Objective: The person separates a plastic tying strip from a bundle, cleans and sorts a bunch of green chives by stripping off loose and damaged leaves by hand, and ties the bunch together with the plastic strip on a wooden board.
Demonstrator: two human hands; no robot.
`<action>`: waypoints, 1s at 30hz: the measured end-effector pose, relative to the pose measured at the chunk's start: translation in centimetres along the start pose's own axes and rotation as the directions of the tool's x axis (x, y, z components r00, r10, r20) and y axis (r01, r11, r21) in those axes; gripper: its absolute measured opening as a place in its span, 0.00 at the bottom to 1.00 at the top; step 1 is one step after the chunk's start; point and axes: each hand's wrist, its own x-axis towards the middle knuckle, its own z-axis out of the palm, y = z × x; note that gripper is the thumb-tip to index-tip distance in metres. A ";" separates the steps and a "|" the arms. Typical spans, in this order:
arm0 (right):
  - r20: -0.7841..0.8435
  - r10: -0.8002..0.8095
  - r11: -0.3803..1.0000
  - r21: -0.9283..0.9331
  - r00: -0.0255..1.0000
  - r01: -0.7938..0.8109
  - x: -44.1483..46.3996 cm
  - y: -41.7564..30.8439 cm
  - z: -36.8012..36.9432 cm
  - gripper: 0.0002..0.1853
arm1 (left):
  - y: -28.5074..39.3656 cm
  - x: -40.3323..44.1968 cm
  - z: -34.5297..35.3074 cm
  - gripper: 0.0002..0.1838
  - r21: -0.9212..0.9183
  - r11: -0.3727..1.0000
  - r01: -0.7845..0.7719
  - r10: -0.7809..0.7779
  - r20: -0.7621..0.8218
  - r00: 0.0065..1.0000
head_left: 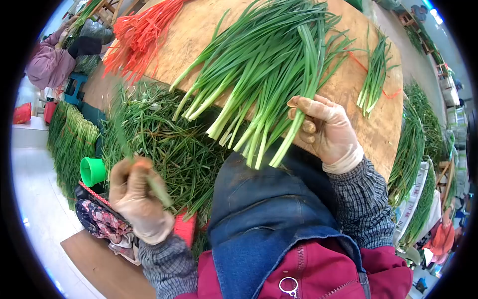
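A loose pile of garlic chives [259,65] lies on the round wooden table, its pale stem ends jutting over the near edge. My right hand [326,129], in a thin translucent glove, is closed on chive stalks [297,130] at the pile's right side. My left hand [139,194], gloved too, is to the left of my lap, above the heap of leaves. Its curled fingers pinch a green chive leaf [158,188], blurred by motion. A smaller bunch of chives [374,74] rests on the table's right side, beside a red tie [392,93].
Red plastic ties [144,35] lie at the table's [378,134] upper left. Below is a heap of chive trimmings [164,129]. Left are a green bucket [93,170], bundled chives [74,134] and a blue stool [74,88]. Another person [52,62] sits upper left. More chives [411,144] stand right.
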 end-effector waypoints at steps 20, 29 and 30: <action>0.777 -0.412 -0.429 -0.626 0.476 0.651 4.6 0.1 2.7 0.12 | -5.9 -2.2 6.9 0.09 0.029 0.819 0.574 -0.544 0.361 0.758; 0.747 -0.419 -0.284 -0.648 0.516 0.707 7.6 1.5 -0.4 0.09 | -9.5 0.7 -2.7 0.05 0.595 0.753 -0.281 0.041 0.384 0.922; 0.750 -0.411 -0.282 -0.645 0.518 0.711 7.6 1.5 -0.5 0.11 | -9.7 1.2 -4.8 0.07 0.790 0.568 -0.231 0.025 0.264 0.964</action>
